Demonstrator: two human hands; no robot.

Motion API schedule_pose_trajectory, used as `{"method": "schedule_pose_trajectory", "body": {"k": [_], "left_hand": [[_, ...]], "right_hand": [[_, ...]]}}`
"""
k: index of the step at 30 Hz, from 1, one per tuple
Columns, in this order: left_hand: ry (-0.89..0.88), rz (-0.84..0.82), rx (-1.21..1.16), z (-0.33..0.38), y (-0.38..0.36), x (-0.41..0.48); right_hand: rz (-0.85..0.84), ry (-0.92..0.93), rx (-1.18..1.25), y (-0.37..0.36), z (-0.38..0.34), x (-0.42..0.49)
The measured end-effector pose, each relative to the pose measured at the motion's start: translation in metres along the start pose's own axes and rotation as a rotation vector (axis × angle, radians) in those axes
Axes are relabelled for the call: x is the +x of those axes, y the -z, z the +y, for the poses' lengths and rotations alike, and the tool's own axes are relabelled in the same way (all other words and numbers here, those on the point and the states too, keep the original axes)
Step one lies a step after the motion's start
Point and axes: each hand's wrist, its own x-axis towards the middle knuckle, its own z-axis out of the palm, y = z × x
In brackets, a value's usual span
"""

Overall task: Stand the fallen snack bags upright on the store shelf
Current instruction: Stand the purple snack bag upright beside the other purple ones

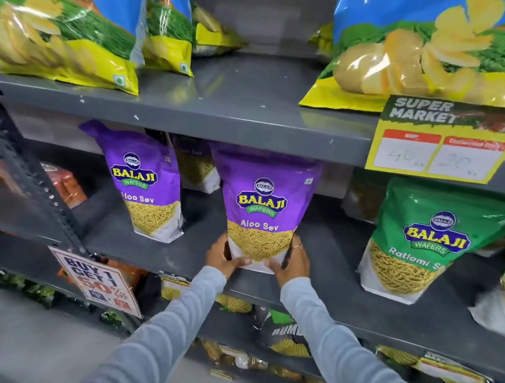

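Note:
A purple Aloo Sev bag stands upright near the front of the middle shelf. My left hand grips its lower left corner and my right hand grips its lower right corner. A second purple Aloo Sev bag stands upright to its left, leaning slightly. Behind the two, a third purple bag is partly hidden. A green Ratlami Sev bag stands upright to the right.
Blue and yellow chip bags fill the upper shelf, with a price tag hanging at its right edge. A slanted grey upright post and a promo sign are at the left. More bags sit on the lower shelf.

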Motion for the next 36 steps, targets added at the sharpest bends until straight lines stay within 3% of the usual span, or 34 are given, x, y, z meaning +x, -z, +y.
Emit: {"method": "schedule_pose_trajectory", "body": {"k": [4, 11, 19, 27, 30, 33, 35, 36], "left_hand": [[-0.022, -0.076, 0.076, -0.014, 0.007, 0.000], [-0.027, 0.010, 0.100, -0.021, 0.010, -0.002], [-0.039, 0.069, 0.248, -0.012, 0.002, 0.000], [-0.033, 0.115, 0.229, -0.019, -0.004, 0.006], [-0.034, 0.101, 0.181, -0.015, -0.003, 0.002], [-0.102, 0.111, -0.022, -0.010, -0.007, -0.017], [-0.180, 0.166, -0.017, -0.017, -0.016, -0.045], [-0.229, 0.184, 0.040, -0.024, -0.024, -0.065]], "right_hand": [[-0.007, -0.098, 0.049, -0.014, 0.024, -0.004], [0.037, -0.037, -0.132, -0.031, 0.020, -0.007], [0.039, 0.009, -0.155, -0.029, 0.014, -0.002], [0.005, -0.031, -0.153, -0.029, 0.023, 0.009], [-0.033, -0.016, -0.039, -0.026, 0.025, 0.004], [-0.101, -0.060, 0.190, -0.001, 0.038, -0.012], [-0.022, -0.131, 0.314, 0.034, 0.058, -0.033], [0.102, -0.133, 0.326, 0.059, 0.069, -0.045]]}}
